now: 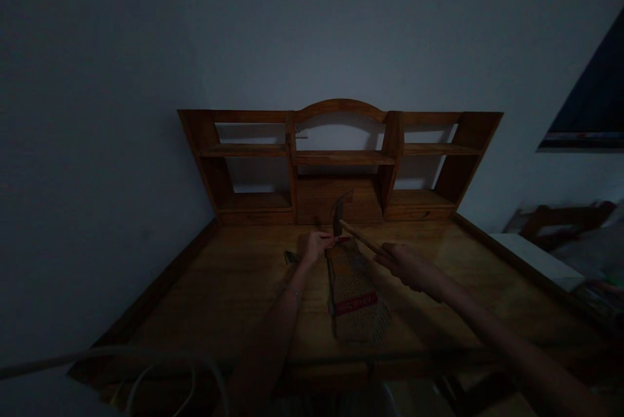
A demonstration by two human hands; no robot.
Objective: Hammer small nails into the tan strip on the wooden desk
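Observation:
My right hand (402, 264) is wrapped round the wooden handle of a claw hammer (361, 236). The hammer's dark head is over the far end of a flat, worn piece with a red printed band (354, 280), perhaps folded cardboard, lying on the wooden desk (234, 287). At that same far end, the fingers of my left hand (316, 247) are pinched together just left of the hammer head. Whatever sits between those fingertips is too small and dark to make out. A small dark object (291, 257) lies left of my left hand.
A wooden shelf unit (341, 157) with open compartments rises at the back of the desk against the wall. Pale cables (170, 353) loop across the front left. To the right stand a white surface (536, 260) and a wooden chair back (560, 221).

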